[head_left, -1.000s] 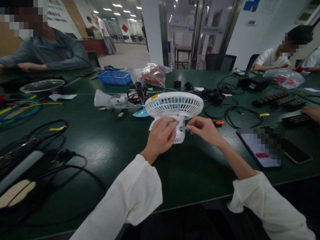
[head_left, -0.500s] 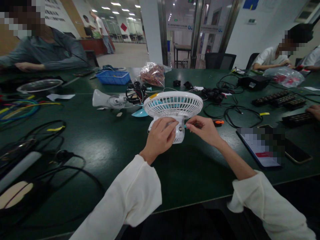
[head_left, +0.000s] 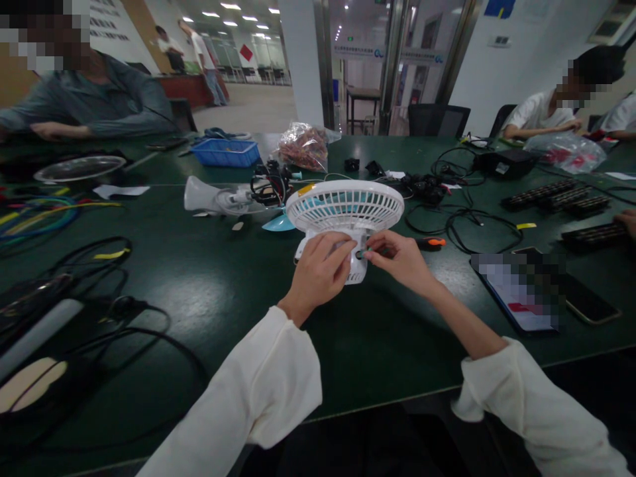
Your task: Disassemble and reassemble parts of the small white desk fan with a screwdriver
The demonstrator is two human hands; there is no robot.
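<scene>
A white fan guard (head_left: pixel 348 215) faces away from me at the middle of the table, with its white motor housing (head_left: pixel 354 273) on the near side. My left hand (head_left: pixel 318 275) is closed around that housing from the left. The thumb and index finger of my right hand (head_left: pixel 402 260) pinch a small teal piece (head_left: pixel 365 254) at the round hole in the housing's right side; the fingers hide most of it. Left of the guard, a light blue fan blade (head_left: pixel 279 223) sticks out. Behind it lies a white fan stand (head_left: pixel 201 197) with a dark motor and wires (head_left: pixel 268 182).
An orange-tipped screwdriver (head_left: pixel 436 242) lies right of my right hand. Two phones (head_left: pixel 591 298) rest farther right. A blue bin (head_left: pixel 226 154) and a clear bag (head_left: pixel 303 147) stand at the back. Black cables (head_left: pixel 149 331) spread over the left side. Other people sit across the table.
My right hand has moved slightly left, bringing the small teal piece up to the hole in the housing. My left hand and the fan have stayed nearly still.
</scene>
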